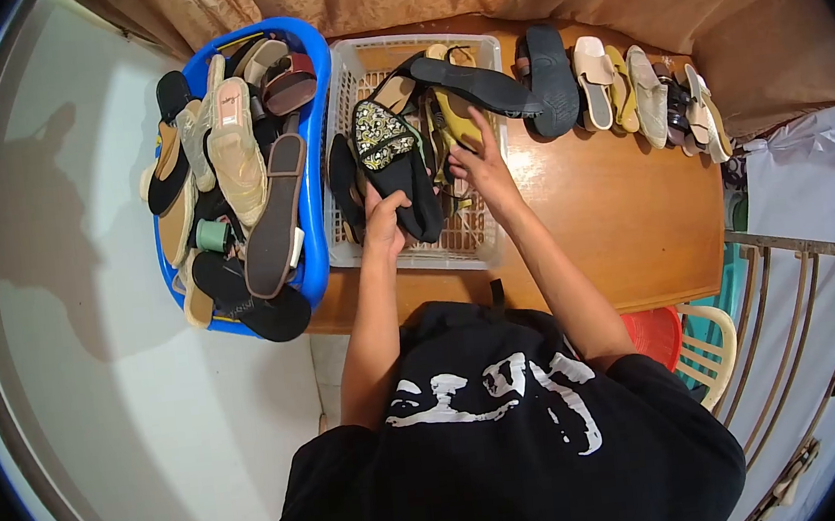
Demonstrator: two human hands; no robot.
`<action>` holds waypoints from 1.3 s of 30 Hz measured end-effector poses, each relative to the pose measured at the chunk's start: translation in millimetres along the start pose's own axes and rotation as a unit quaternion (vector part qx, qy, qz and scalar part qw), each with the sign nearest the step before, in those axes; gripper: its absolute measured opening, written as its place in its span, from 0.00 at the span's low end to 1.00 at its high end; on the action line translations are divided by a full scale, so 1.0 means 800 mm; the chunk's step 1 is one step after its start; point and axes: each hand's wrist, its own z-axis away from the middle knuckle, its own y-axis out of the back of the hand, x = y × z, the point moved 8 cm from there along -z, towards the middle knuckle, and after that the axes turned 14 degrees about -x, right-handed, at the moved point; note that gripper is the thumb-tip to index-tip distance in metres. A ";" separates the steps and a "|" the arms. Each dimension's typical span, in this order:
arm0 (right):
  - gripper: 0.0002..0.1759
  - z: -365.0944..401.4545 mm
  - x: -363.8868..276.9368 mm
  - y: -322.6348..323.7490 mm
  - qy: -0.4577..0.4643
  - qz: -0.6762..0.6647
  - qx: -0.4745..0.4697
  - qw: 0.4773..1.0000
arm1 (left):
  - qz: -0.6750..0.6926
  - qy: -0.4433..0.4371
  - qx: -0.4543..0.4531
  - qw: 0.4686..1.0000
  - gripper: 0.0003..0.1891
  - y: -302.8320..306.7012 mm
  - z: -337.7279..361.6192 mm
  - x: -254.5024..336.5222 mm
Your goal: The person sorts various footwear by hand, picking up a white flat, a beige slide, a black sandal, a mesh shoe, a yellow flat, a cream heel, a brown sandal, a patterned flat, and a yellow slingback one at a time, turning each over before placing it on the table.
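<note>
My left hand (384, 226) is closed around a black slipper (385, 135) with a black, cream and yellow patterned upper, held over the white plastic basket (457, 258). My right hand (484, 166) is beside a mustard-yellow shoe (457, 119) in the same basket, its index finger stretched out and thumb apart. Whether those fingers touch the yellow shoe is hard to tell. Above them, a black-soled sandal (481, 86) lies slanted across the basket's right rim. More footwear partly hidden by the slipper fills the basket.
A blue basin (316, 195) heaped with sandals and slippers stands to the left. Along the back right of the wooden table (626, 230) runs a row of footwear, beginning with a large black slipper (549, 82). A red tub (654, 335) and a cream plastic chair (712, 348) stand below the table's right side.
</note>
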 end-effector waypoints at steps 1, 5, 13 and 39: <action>0.43 -0.013 -0.002 0.003 0.009 -0.010 0.015 1.000 | -0.001 0.003 0.003 1.000 0.38 0.002 -0.005 0.003; 0.47 -0.061 0.001 0.030 0.042 -0.108 0.044 0.992 | -0.034 0.018 0.029 0.999 0.33 0.011 -0.021 0.003; 0.26 -0.043 -0.036 0.072 0.205 -0.128 0.155 0.958 | -0.088 0.052 0.069 0.992 0.41 0.029 -0.028 -0.006; 0.51 0.254 -0.029 -0.030 0.076 0.325 -0.005 0.943 | 0.013 -0.071 -0.099 0.992 0.41 -0.133 0.053 -0.028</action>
